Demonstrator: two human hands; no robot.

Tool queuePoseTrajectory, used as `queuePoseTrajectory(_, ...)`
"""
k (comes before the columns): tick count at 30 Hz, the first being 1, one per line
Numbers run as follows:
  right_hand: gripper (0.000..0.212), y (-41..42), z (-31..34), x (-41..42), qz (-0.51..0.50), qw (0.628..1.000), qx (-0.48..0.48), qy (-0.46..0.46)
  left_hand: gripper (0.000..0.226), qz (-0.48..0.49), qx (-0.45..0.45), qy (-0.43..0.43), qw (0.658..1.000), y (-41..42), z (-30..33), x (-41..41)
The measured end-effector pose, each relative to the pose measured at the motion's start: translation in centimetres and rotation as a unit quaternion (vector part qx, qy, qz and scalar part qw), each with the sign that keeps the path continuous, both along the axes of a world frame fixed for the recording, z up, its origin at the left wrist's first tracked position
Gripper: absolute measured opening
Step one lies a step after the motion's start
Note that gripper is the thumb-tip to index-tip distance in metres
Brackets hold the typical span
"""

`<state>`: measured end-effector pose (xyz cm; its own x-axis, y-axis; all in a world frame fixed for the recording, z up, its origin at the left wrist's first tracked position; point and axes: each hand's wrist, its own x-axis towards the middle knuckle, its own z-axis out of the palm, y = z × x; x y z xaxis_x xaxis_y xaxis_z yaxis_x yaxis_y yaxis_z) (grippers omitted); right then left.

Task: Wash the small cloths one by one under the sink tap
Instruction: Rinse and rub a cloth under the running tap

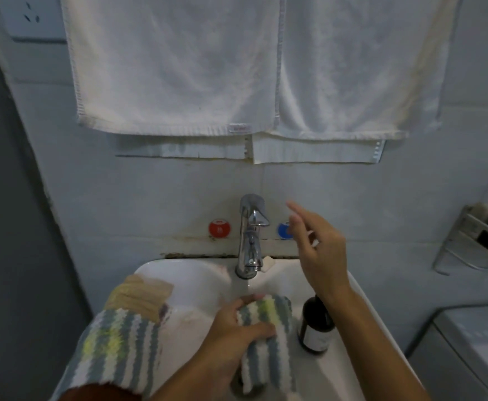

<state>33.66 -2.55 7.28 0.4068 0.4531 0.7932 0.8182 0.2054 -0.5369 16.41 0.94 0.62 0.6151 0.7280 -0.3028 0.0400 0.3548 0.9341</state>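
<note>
- Head view: the left hand (pixel 237 325) is seen gripping a striped cloth (pixel 266 340), thumb curled over its top, above the basin of the sink (pixel 190 282) and just below the spout of the tap (pixel 250 235).
- The right hand (pixel 318 250) is held empty in the air, fingers loosely extended, just beside the tap lever and not touching it.
- Whether water is running cannot be told.
- The held cloth is banded in grey-blue, white and pale yellow, fluffy and bunched, its lower end hanging toward the drain.
- A second striped cloth (pixel 118 345) and a beige cloth (pixel 140 296) are draped on the sink's left rim, apparently waiting.
- Washing is judged to be at an early stage, with at least two cloths left.
- A dark bottle (pixel 315 328) stands at the right rim.
</note>
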Motion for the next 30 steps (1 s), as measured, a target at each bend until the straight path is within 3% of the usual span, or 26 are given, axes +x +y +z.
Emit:
queuePoseTrajectory(3, 0.009, -0.6, -1.8, 3.7, -0.086, 0.988, -0.072, 0.108, 0.047, -0.012, -0.004, 0.007, 1.0, -0.8, 0.6, 1.8)
queuePoseTrajectory(7, 0.011, -0.9, -4.0, 5.0, -0.084, 0.966, -0.16, 0.186, 0.045, 0.0, 0.012, 0.001, 1.0, -2.3, 0.7, 4.1)
queuePoseTrajectory(12, 0.015, -0.6, -4.3, 5.2, -0.093, 0.952, -0.19, 0.221, 0.045, 0.006, 0.007, -0.009, 1.0, -3.1, 0.7, 5.4)
queuePoseTrajectory(25, 0.012, -1.1, -4.2, 3.8, -0.185, 0.929, -0.279, 0.157, 0.047, 0.002, -0.043, -0.059, 0.997, -3.6, 1.0, 5.8)
queuePoseTrajectory(30, 0.019, -1.6, -4.3, 3.9, -0.163, 0.957, -0.187, 0.15, 0.049, -0.001, -0.045, -0.059, 0.997, -3.5, 0.7, 5.5)
